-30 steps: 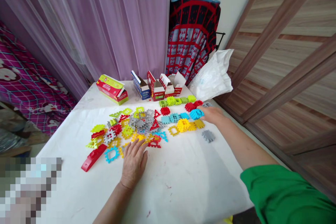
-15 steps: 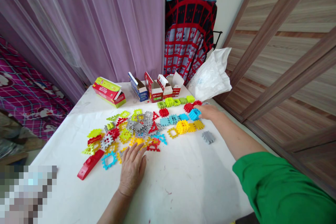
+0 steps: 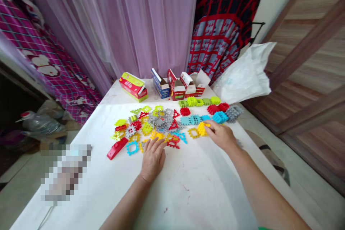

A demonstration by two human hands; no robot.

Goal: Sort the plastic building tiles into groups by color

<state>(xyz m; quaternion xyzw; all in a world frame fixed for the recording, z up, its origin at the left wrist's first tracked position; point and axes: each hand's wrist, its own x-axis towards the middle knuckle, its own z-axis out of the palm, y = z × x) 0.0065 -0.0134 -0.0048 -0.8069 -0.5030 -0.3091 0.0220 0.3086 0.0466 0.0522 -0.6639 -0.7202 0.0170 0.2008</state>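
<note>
My left hand (image 3: 153,158) lies palm down with fingers stretched out at the near edge of a mixed pile of notched plastic building pieces (image 3: 161,122). Its fingertips are by some yellow pieces (image 3: 157,136). Curled fingers of my right hand (image 3: 222,134) are at a stack of yellow building pieces (image 3: 202,128), partly covering its right side. A yellow frame piece (image 3: 192,133) lies just left of that stack. Behind it run blue pieces (image 3: 195,119), ending in a bright blue stack (image 3: 219,116) beside grey pieces (image 3: 234,113).
Green pieces (image 3: 199,101) form a row farther back, with red stacks (image 3: 184,111) in front. Several opened cartons (image 3: 176,88) and a red-and-green box (image 3: 133,87) stand at the back. A white bag (image 3: 245,75) is at the right, a red block (image 3: 117,148) at the left.
My right hand has moved from the far right, beside the blue stack, nearer to the yellow stack. My left hand stays by the pile. The view has swung left.
</note>
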